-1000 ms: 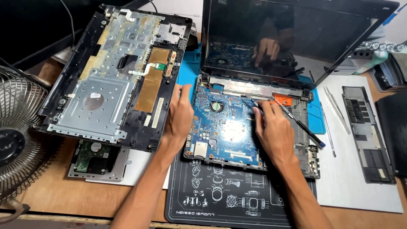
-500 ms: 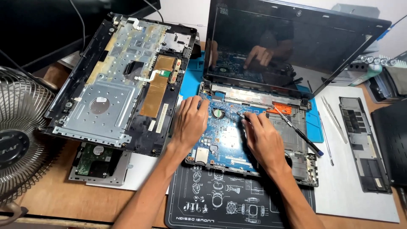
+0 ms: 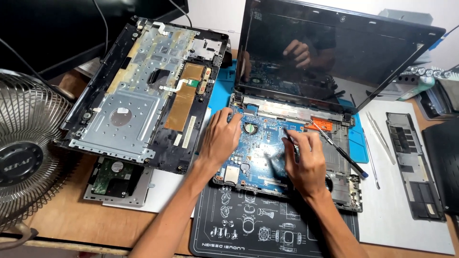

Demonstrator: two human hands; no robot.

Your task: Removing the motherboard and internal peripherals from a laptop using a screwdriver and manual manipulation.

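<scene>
Now both hands lie apart on the blue circuit board (image 3: pixel 256 145), left hand (image 3: pixel 221 136) flat, right hand (image 3: pixel 306 160) pinching a thin tool (image 3: pixel 287 134).

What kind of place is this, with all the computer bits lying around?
Probably a computer repair bench. An opened laptop shows its blue circuit board, its removed top cover lies upside down beside it, and a screwdriver and tweezers are close by. Both hands, left and right, rest on the board.
</scene>
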